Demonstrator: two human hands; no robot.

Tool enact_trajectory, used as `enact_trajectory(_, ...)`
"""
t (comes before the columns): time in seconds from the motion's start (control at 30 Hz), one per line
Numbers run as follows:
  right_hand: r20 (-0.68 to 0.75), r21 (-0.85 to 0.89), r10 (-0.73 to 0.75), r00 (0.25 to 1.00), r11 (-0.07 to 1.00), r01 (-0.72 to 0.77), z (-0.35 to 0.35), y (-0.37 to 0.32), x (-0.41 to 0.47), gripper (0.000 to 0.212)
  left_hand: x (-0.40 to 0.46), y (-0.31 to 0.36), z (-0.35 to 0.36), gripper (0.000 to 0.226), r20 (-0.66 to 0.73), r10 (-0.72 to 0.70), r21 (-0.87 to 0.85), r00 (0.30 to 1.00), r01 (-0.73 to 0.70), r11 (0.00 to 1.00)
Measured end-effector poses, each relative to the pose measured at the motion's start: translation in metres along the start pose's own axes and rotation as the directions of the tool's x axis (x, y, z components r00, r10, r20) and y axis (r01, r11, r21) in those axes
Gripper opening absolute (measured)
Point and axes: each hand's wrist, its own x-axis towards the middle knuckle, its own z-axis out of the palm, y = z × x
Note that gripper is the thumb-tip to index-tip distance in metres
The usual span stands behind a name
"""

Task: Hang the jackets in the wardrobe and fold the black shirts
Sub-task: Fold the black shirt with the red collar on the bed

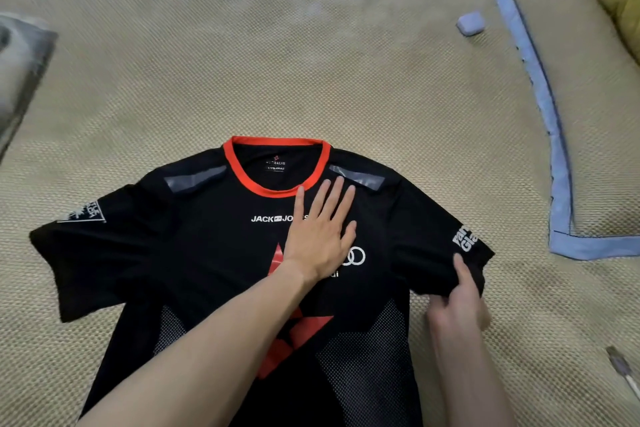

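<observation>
A black shirt (194, 253) with a red collar, a red star print and white logos lies face up and spread flat on a beige woven mat (311, 62). My left hand (320, 229) presses flat on its chest just below the collar, fingers straight. At the shirt's right sleeve, my right hand (462, 298) pinches the hem, thumb on top of the cloth and fingers tucked under it. No jacket shows in this view.
A second beige mat with a light blue border (540, 87) lies to the right, and a yellow-green cushion (620, 0) rests on it. A small pale blue case (470, 23) sits near that border. Grey blurred fabric (20, 66) lies at the left edge.
</observation>
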Motion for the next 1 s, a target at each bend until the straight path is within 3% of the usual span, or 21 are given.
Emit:
enact_trajectory(0.1, 0.016, -0.203, -0.259, 0.966, 0.945, 0.257, -0.015, -0.004, 0.013, 0.039, -0.004, -0.014, -0.02, 0.065, 0.014, 0.022, -0.09, 1.0, -0.02, 0.996)
enact_trajectory(0.2, 0.181, -0.32, -0.351, 0.919, 0.862, 0.393, -0.025, -0.015, 0.014, 0.043, -0.023, -0.073, -0.055, 0.063, -0.163, -0.129, -0.206, 0.978, 0.094, 0.974)
enact_trajectory(0.3, 0.384, -0.467, -0.331, 0.862, 0.736, 0.49, -0.03, -0.017, 0.015, 0.056, -0.06, -0.166, -0.079, 0.053, -0.277, -0.389, -0.182, 0.879, 0.349, 0.919)
enact_trajectory(0.43, 0.491, -0.512, -0.259, 0.832, 0.688, 0.515, -0.041, -0.017, 0.017, 0.072, -0.104, -0.262, -0.09, 0.064, -0.075, -0.716, -0.169, 0.694, 0.699, 0.695)
enact_trajectory(0.5, 0.48, -0.513, -0.298, 0.825, 0.667, 0.54, -0.041, -0.023, 0.017, 0.065, -0.116, -0.292, -0.087, 0.061, 0.062, -0.711, -0.174, 0.7, 0.709, 0.683)
enact_trajectory(0.63, 0.425, -0.549, -0.282, 0.86, 0.675, 0.493, -0.035, -0.037, 0.012, 0.051, -0.125, -0.343, -0.075, 0.035, 0.227, -0.662, -0.168, 0.714, 0.698, 0.696)
enact_trajectory(0.7, 0.43, -0.539, -0.174, 0.886, 0.738, 0.406, -0.033, -0.042, 0.012, 0.061, -0.125, -0.357, -0.075, 0.019, 0.26, -0.68, -0.138, 0.686, 0.723, 0.677)
enact_trajectory(0.77, 0.469, -0.561, -0.058, 0.881, 0.751, 0.348, -0.036, -0.046, 0.014, 0.076, -0.122, -0.375, -0.068, 0.021, 0.277, -0.68, -0.19, 0.678, 0.733, 0.653)
enact_trajectory(0.93, 0.471, -0.653, 0.004, 0.882, 0.674, 0.346, -0.058, -0.054, 0.012, 0.083, -0.116, -0.355, -0.102, 0.032, 0.296, -0.671, -0.344, 0.68, 0.731, 0.589)
enact_trajectory(1.0, 0.488, -0.738, -0.06, 0.871, 0.505, 0.448, -0.065, -0.058, 0.007, 0.083, -0.112, -0.342, -0.124, 0.027, 0.344, -0.635, -0.437, 0.691, 0.717, 0.543)
